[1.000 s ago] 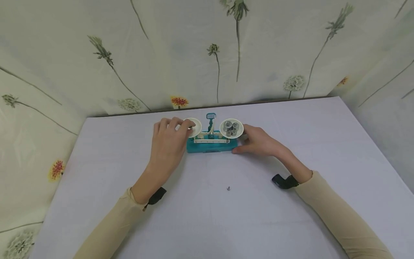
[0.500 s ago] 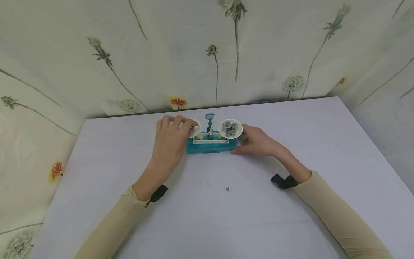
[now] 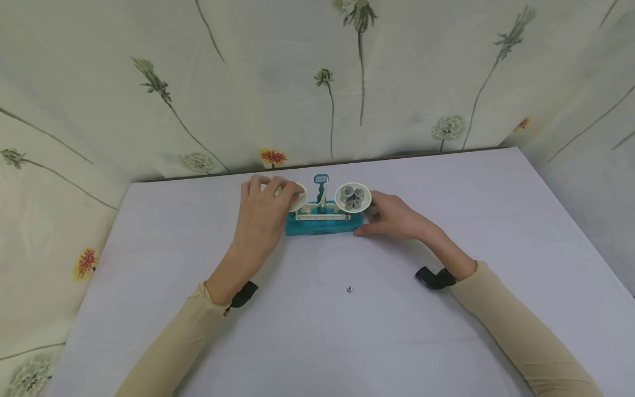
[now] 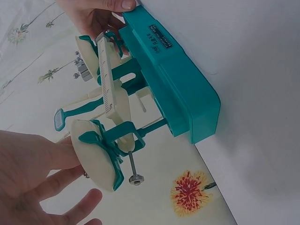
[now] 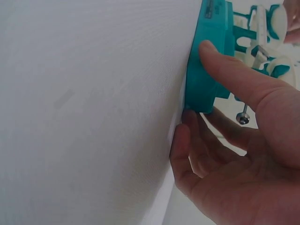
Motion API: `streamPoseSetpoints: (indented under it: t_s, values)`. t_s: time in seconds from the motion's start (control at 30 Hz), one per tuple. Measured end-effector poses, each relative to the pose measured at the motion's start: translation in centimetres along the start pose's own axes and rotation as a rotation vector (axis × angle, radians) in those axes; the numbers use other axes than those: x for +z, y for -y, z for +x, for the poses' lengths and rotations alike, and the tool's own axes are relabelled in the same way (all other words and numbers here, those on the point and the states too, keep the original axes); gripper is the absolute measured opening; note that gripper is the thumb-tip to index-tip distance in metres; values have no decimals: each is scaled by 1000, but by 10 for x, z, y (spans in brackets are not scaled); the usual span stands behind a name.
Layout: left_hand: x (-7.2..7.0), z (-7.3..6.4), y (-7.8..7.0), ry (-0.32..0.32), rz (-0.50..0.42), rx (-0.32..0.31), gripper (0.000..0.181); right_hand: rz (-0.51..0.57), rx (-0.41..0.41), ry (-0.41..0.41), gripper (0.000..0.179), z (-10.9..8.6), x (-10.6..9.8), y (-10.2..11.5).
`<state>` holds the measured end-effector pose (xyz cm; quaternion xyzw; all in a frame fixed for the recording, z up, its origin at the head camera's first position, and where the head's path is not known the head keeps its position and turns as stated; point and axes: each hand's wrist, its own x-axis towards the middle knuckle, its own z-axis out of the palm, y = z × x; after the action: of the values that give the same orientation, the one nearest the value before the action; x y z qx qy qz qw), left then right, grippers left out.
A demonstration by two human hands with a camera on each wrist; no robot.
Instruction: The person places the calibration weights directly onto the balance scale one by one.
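A teal and cream balance scale (image 3: pixel 323 225) stands on the white table. My left hand (image 3: pixel 261 212) reaches over its left pan (image 3: pixel 299 205), thumb and fingertips pinched together above the dish. A small shiny metal weight (image 4: pixel 86 175) shows at those fingers in the left wrist view, mostly hidden by the pan. Several silver metal weights (image 3: pixel 353 197) stand in the right pan (image 3: pixel 367 205). My right hand (image 3: pixel 394 218) grips the right end of the teal base, its thumb on the front face and its fingers curled behind the end.
One tiny metal weight (image 3: pixel 349 289) lies on the white tablecloth (image 3: pixel 317 342) in front of the scale. A flower-patterned curtain (image 3: pixel 278 82) hangs along the table's far edge. Each wrist wears a black camera mount.
My left hand has shifted slightly right over the left pan, fingers still pinched. The right hand keeps its grip on the base, and the view has drifted a little.
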<state>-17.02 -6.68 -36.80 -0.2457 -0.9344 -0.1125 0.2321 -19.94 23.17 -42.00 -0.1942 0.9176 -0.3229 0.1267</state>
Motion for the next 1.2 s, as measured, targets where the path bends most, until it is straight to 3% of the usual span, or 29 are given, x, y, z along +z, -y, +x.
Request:
streamPoseSetpoints:
  t_s: [0.5,0.77,1.2]
  values:
    - [0,-2,0,-34,-50,6,14,10,-8,-2,80,-1,-2,3]
    - [0,-4,3,-52,1,2,14,7,-10,-4,80,0,-1,3]
    - [-11,-14,-4,-14,20,-19,18,0,-1,-4,80,-1,-1,5]
